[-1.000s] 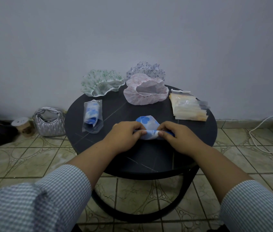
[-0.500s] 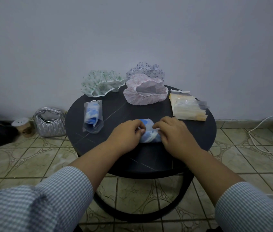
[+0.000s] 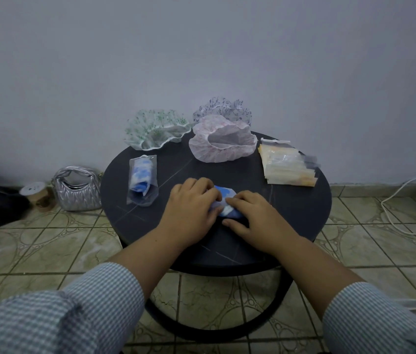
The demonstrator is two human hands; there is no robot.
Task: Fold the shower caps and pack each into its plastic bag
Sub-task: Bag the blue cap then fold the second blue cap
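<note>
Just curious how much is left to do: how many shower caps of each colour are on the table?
Blue, being folded under the hands: 1
Blue, already bagged: 1
Green-patterned: 1
Pink: 1
Purple-patterned: 1
Total: 5

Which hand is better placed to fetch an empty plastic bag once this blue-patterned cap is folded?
Probably the right hand: the stack of clear plastic bags lies on its side of the round black table, just beyond it. The left hand can keep the folded blue-patterned shower cap pinned.
</note>
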